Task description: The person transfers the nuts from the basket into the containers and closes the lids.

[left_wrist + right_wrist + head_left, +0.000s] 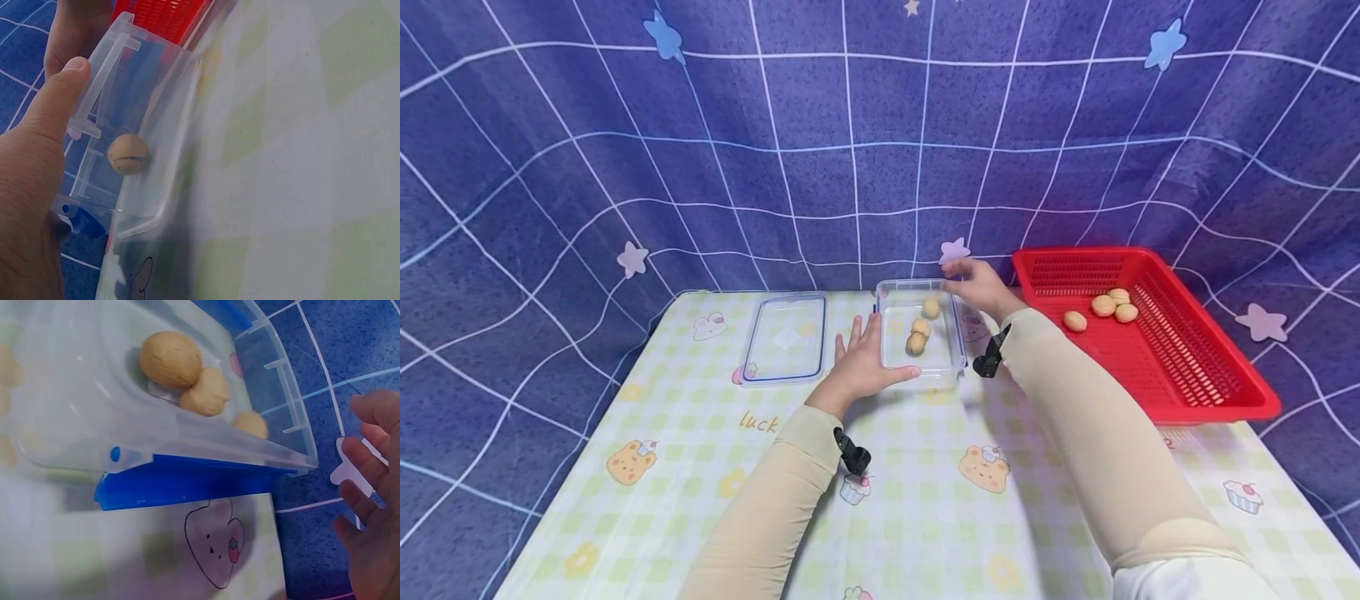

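A clear plastic food container (943,367) with blue latches (200,482) stands at the far middle of the table. Inside it are three walnuts: one near the back (931,307) and two touching each other (919,335). My left hand (865,362) rests against its left front corner, fingers straight and spread, thumb (72,78) along the front rim. Over the back right corner is my right hand (979,287), and the right wrist view shows its fingers (369,459) loosely spread with nothing between them. One walnut (128,154) shows through the wall in the left wrist view.
To the left lies a clear lid (786,300) with a blue seal. A red basket (1210,417) with several walnuts (1103,306) stands on the right, close to my right forearm. A blue patterned curtain (880,167) hangs behind the table's far edge.
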Tool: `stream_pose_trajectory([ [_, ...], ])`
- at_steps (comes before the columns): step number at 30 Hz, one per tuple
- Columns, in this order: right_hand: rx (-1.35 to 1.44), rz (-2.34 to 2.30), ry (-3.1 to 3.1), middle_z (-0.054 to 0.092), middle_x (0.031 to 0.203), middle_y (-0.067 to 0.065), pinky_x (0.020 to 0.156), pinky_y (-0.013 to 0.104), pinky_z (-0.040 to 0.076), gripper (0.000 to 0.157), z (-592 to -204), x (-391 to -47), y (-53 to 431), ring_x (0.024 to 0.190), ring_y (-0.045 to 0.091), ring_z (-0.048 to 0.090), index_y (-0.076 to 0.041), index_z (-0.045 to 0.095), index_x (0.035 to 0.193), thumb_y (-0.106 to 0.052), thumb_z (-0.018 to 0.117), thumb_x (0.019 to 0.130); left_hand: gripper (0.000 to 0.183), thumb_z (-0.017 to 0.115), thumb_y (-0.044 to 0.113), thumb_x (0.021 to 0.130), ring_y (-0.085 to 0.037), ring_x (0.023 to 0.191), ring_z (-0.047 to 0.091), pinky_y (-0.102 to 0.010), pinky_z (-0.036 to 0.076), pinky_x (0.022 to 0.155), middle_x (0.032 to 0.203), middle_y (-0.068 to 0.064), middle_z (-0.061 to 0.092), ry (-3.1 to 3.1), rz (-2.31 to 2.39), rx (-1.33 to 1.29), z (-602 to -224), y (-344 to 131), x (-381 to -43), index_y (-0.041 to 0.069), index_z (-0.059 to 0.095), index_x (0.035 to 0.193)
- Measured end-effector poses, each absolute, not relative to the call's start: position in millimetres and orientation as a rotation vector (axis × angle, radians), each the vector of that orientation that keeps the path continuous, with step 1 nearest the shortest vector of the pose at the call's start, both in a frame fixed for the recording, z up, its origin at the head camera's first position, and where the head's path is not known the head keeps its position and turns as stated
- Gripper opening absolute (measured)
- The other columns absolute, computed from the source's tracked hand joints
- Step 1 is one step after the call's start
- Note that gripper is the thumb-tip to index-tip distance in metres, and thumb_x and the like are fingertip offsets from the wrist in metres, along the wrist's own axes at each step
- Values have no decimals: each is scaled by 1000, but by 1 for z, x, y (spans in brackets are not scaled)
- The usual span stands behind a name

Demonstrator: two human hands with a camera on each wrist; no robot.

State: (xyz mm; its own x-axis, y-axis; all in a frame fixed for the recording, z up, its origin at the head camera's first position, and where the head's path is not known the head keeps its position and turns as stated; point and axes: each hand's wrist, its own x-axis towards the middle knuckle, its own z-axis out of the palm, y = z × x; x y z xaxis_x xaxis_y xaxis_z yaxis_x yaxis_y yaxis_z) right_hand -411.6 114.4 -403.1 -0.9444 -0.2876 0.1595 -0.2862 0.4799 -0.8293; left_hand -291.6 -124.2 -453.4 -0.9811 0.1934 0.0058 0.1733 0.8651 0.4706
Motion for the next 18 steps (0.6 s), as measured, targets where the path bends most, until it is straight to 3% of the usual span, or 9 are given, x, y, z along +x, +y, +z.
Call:
stream_pose_trajectory([
  [14, -601, -1661, 2701, 60, 130, 31, 106, 48, 44, 42, -371, -409, 150, 125, 39, 55, 10, 56, 131, -3, 67, 93, 128, 66, 78, 78, -27, 155, -11, -62, -4, 121, 170, -9, 7, 3002, 725, 287, -453, -123, -291, 7, 1, 163],
  [18, -595, -1678, 2731, 60, 131, 32, 104, 43, 44, 41, -364, -407, 169, 124, 38, 56, 8, 58, 131, -4, 67, 93, 130, 63, 82, 76, -26, 155, -12, -62, -4, 121, 171, -8, 6, 3004, 713, 291, -455, -124, -292, 8, 0, 163],
])
